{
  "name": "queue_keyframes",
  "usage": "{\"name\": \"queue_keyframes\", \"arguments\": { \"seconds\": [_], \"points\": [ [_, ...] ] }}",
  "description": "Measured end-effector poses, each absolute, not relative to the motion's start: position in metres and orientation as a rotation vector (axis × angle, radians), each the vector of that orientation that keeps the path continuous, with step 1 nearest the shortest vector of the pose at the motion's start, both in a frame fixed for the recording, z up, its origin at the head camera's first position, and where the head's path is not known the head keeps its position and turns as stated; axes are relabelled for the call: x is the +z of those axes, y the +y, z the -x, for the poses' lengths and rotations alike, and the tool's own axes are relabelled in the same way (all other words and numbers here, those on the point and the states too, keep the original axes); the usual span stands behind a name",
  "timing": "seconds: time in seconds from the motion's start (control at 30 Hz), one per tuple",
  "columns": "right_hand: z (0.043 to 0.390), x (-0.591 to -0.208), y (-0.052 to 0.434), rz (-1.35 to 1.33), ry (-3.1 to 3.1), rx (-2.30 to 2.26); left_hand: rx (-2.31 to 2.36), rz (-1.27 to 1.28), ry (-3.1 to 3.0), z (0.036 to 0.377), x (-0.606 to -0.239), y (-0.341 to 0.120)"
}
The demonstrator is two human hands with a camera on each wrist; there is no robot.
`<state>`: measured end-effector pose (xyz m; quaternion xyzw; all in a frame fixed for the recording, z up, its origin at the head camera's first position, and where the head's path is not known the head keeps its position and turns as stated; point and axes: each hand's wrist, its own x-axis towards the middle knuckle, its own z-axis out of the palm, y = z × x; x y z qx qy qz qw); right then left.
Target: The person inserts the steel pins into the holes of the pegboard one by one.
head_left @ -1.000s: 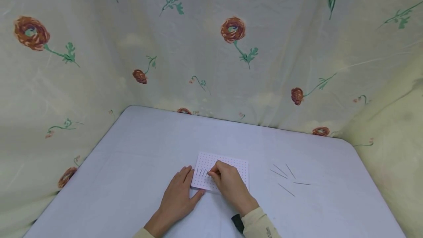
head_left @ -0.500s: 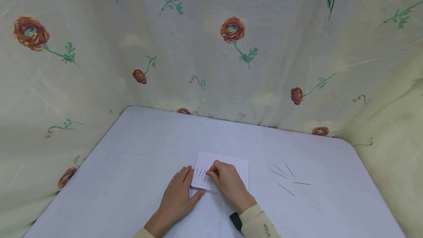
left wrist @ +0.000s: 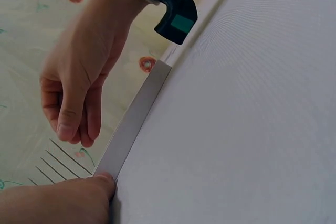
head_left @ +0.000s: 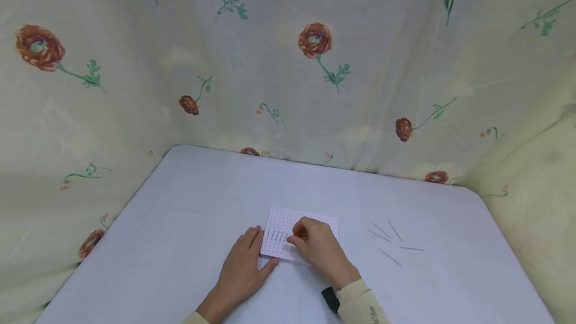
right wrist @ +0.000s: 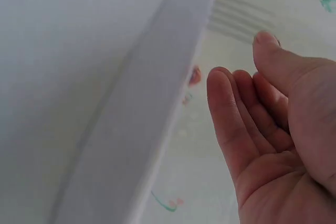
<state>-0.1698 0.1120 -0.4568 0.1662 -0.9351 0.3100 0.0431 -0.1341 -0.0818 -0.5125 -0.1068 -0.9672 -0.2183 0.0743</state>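
A white pegboard (head_left: 281, 218) lies on the table's near middle, and several thin pins (head_left: 276, 234) stand in a row along its left side. My left hand (head_left: 246, 263) lies flat on the table with its thumb (left wrist: 84, 195) against the board's near left edge (left wrist: 134, 121). My right hand (head_left: 310, 241) hovers over the board just right of the pins (left wrist: 60, 158). Its fingers are loosely curled and its palm (right wrist: 273, 145) is empty. The board's edge (right wrist: 157, 103) fills the left of the right wrist view.
Several loose pins (head_left: 390, 242) lie scattered on the pale table (head_left: 189, 204) right of the board. A black wrist band (head_left: 330, 299) sits on my right wrist. Flowered cloth (head_left: 315, 64) hangs around the table's far and side edges.
My right hand has let go of the pin it was pinching at the board and moved slightly right. One more pin now stands in the row. My left hand has stayed put.
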Motion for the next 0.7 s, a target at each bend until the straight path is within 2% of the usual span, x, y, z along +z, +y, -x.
{"name": "queue_keyframes", "arguments": {
  "seconds": [0.27, 0.7],
  "points": [
    [0.164, -0.446, 0.151, -0.292, -2.794, 0.998, -0.633, 0.327, -2.892, 0.134, -0.511, -0.082],
    [0.153, -0.433, 0.199, -0.201, -2.794, 0.864, -0.688, 0.286, -2.914, 0.134, -0.513, -0.082]
  ]
}}
